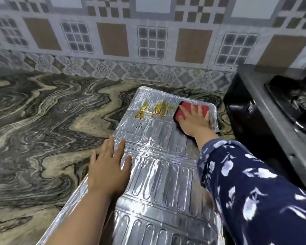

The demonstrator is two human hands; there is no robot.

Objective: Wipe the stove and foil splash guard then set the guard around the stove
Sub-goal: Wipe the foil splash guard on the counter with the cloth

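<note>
Two hands work the foil splash guard (154, 156), which lies flat on the bench (42, 121) with its long axis running away from the person toward the tiled wall (148, 32). The right hand (194, 121), its grip flat and pressing a red sponge (184, 110) on the far panel, sits just right of the brown stains (155, 110), so the likely next stroke runs leftward. The left hand (109, 167) is spread open, pinning the guard's left edge. The stove (272, 112) stands just beside, to the right; open bench lies left
</note>
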